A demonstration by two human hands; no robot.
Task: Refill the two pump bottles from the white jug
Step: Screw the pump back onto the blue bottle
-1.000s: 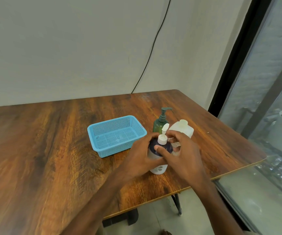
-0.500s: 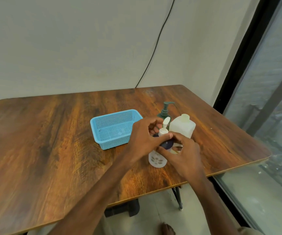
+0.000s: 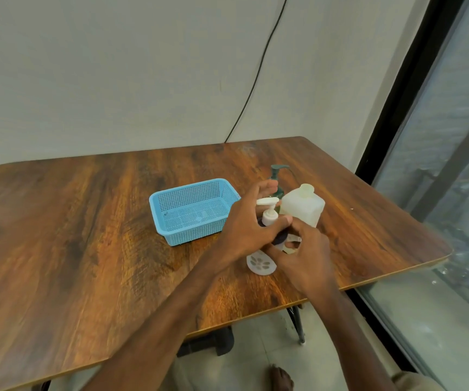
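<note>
Left grip [image 3: 244,230] on bottle [image 3: 261,265], nozzle [image 3: 267,202] turned

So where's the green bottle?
The green bottle stands right of centre on the table in the head view, behind the left hand and just left of the jug.

A plain off-white plaster wall [image 3: 115,66] fills the view from 9 to 12 o'clock, evenly lit, with no hard shadows. A thin black cable [image 3: 251,91] runs down it at 12 o'clock and meets the far edge of a rectangular table with a glossy reddish-brown wood-grain top and rounded corners [image 3: 72,235]. At 3 o'clock stands a tall window — black frame [image 3: 398,88], greyish glass [image 3: 459,122]. At 6 o'clock pale floor tiles [image 3: 256,348] show below the table, beside a slim dark metal leg [image 3: 296,325].
</note>
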